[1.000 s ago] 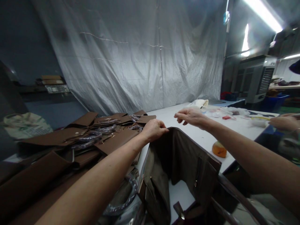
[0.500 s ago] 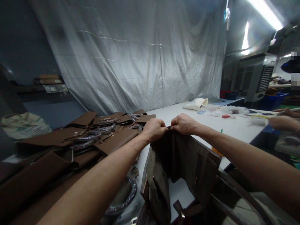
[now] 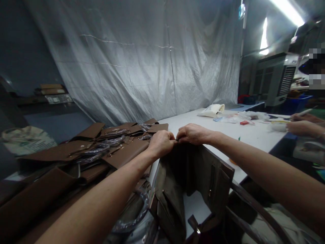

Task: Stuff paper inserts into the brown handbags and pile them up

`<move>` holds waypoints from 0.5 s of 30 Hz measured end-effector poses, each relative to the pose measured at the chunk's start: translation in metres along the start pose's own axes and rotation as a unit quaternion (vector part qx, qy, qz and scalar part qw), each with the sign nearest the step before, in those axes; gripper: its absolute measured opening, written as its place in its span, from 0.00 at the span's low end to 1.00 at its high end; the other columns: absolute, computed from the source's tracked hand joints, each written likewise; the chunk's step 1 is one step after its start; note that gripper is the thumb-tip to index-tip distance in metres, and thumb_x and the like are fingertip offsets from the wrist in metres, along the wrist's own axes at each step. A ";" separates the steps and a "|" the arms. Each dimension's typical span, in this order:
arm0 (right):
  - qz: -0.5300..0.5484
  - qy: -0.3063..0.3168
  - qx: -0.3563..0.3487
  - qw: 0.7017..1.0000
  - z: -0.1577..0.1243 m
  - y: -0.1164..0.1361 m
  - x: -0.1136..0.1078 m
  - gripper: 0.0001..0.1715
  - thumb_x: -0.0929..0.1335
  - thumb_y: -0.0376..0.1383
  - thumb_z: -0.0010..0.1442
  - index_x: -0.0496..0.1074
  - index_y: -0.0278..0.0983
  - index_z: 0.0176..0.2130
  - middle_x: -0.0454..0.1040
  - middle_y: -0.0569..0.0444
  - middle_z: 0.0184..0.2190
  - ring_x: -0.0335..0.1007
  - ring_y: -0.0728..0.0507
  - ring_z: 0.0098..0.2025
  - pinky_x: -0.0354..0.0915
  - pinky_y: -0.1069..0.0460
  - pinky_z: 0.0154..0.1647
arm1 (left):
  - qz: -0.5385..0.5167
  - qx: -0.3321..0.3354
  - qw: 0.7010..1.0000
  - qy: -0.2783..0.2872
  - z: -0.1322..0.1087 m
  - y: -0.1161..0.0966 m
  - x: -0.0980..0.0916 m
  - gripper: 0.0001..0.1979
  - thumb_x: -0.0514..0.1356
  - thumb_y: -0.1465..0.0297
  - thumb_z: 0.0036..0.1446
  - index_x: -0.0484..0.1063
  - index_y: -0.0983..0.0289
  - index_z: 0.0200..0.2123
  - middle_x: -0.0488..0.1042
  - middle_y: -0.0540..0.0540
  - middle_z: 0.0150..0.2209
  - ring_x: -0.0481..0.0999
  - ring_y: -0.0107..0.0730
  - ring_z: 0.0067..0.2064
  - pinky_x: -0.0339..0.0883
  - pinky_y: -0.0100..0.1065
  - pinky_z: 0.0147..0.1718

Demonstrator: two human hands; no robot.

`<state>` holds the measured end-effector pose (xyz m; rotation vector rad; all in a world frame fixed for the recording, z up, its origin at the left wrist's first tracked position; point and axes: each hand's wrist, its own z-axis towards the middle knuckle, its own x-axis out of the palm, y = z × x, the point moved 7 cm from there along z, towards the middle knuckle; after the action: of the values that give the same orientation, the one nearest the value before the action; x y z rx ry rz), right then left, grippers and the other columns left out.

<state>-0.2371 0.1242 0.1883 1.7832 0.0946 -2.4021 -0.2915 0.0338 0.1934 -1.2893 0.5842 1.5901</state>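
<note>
A dark brown handbag [image 3: 198,169] stands in front of me with its mouth spread, showing an olive lining and a zipped inner pocket [image 3: 212,181]. My left hand [image 3: 162,144] pinches the far top edge of the bag. Right beside it, my right hand [image 3: 191,134] grips the same edge, its fingers almost touching the left ones. A strap end with a metal fitting [image 3: 197,228] shows low in the bag. The bag's plastic-wrapped handle [image 3: 256,203] curves out at the right. My fingers hide the held stretch of edge.
Several brown bags [image 3: 129,152] with wrapped handles cover the left of the white table [image 3: 254,139]. A cream cloth pouch [image 3: 212,110], clear plastic [image 3: 254,116] and a small red box [image 3: 244,122] lie farther right. A co-worker's hands [image 3: 304,125] are at the right edge.
Both my hands have shifted slightly left along the bag's edge and drawn closer together. The bag's right side has tipped a little left. The co-worker's hands have moved slightly.
</note>
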 end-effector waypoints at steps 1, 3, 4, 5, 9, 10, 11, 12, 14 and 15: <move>-0.016 0.005 0.001 1.000 0.002 0.001 0.001 0.13 0.66 0.39 0.54 0.76 0.43 0.40 0.76 0.55 0.33 0.68 0.46 0.35 0.57 0.55 0.34 | 0.009 0.000 1.000 -0.006 0.000 -0.001 0.000 0.11 0.59 0.63 0.47 0.78 0.61 0.29 0.74 0.53 0.25 0.69 0.31 0.28 0.54 0.29 0.25; -0.050 0.002 0.005 0.999 0.002 0.003 0.000 0.12 0.65 0.39 0.54 0.76 0.42 0.37 0.76 0.55 0.31 0.67 0.46 0.33 0.55 0.54 0.31 | 0.014 -0.005 1.000 -0.012 -0.001 -0.002 -0.001 0.10 0.59 0.63 0.46 0.77 0.61 0.28 0.74 0.53 0.25 0.69 0.31 0.28 0.54 0.30 0.25; -0.058 0.000 0.003 0.998 0.000 0.005 -0.001 0.11 0.65 0.39 0.54 0.76 0.42 0.36 0.75 0.55 0.30 0.67 0.46 0.32 0.54 0.54 0.30 | 0.010 -0.008 1.000 -0.011 -0.003 -0.002 0.000 0.10 0.59 0.63 0.45 0.77 0.61 0.28 0.74 0.53 0.25 0.69 0.32 0.28 0.54 0.30 0.25; -0.057 0.003 -0.001 0.998 -0.002 0.008 -0.002 0.11 0.65 0.39 0.54 0.76 0.42 0.35 0.75 0.55 0.30 0.67 0.46 0.31 0.54 0.54 0.30 | 0.003 -0.007 1.000 -0.010 -0.005 -0.004 0.000 0.10 0.59 0.63 0.45 0.77 0.62 0.28 0.74 0.53 0.25 0.69 0.32 0.28 0.55 0.30 0.25; -0.012 0.043 -0.014 0.999 -0.016 0.021 -0.008 0.12 0.65 0.38 0.54 0.76 0.42 0.37 0.73 0.57 0.26 0.65 0.48 0.28 0.54 0.54 0.28 | -0.010 0.000 1.000 0.002 -0.018 -0.019 -0.005 0.10 0.59 0.64 0.46 0.77 0.62 0.28 0.73 0.54 0.25 0.69 0.32 0.28 0.57 0.30 0.26; -0.006 0.042 -0.019 0.999 -0.020 0.024 -0.013 0.11 0.65 0.38 0.54 0.76 0.41 0.36 0.73 0.57 0.25 0.64 0.48 0.27 0.54 0.54 0.28 | -0.012 -0.002 1.000 0.004 -0.021 -0.025 -0.009 0.09 0.59 0.64 0.46 0.77 0.62 0.28 0.73 0.54 0.25 0.69 0.32 0.28 0.57 0.30 0.26; 0.000 0.034 -0.025 0.999 -0.024 0.027 -0.019 0.10 0.65 0.37 0.54 0.76 0.40 0.34 0.72 0.57 0.24 0.64 0.49 0.27 0.54 0.54 0.28 | -0.018 -0.003 1.000 0.003 -0.024 -0.031 -0.014 0.09 0.60 0.64 0.46 0.77 0.63 0.27 0.73 0.54 0.24 0.69 0.32 0.28 0.58 0.30 0.27; 0.012 0.023 -0.033 0.999 -0.030 0.029 -0.027 0.09 0.65 0.37 0.54 0.76 0.39 0.32 0.71 0.57 0.23 0.63 0.49 0.26 0.55 0.54 0.28 | -0.033 0.001 0.999 0.000 -0.027 -0.037 -0.021 0.10 0.60 0.63 0.47 0.77 0.63 0.27 0.73 0.54 0.24 0.69 0.31 0.28 0.58 0.30 0.27; 0.062 -0.028 -0.020 0.997 -0.041 0.026 -0.046 0.10 0.66 0.38 0.54 0.76 0.37 0.27 0.71 0.57 0.21 0.63 0.50 0.25 0.56 0.54 0.28 | -0.095 0.029 0.995 -0.018 -0.033 -0.050 -0.040 0.15 0.59 0.58 0.49 0.77 0.65 0.28 0.72 0.54 0.25 0.69 0.31 0.28 0.59 0.30 0.28; 0.095 -0.085 0.010 0.992 -0.048 0.018 -0.060 0.10 0.68 0.40 0.52 0.76 0.37 0.25 0.71 0.57 0.21 0.64 0.50 0.25 0.58 0.54 0.28 | -0.138 0.046 0.989 -0.036 -0.036 -0.054 -0.053 0.19 0.58 0.55 0.50 0.76 0.66 0.29 0.72 0.55 0.26 0.69 0.30 0.29 0.60 0.30 0.29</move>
<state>-0.1716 0.1178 0.2318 1.5108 -0.1128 -2.4116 -0.2292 0.0063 0.2414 -1.1838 0.4087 1.3590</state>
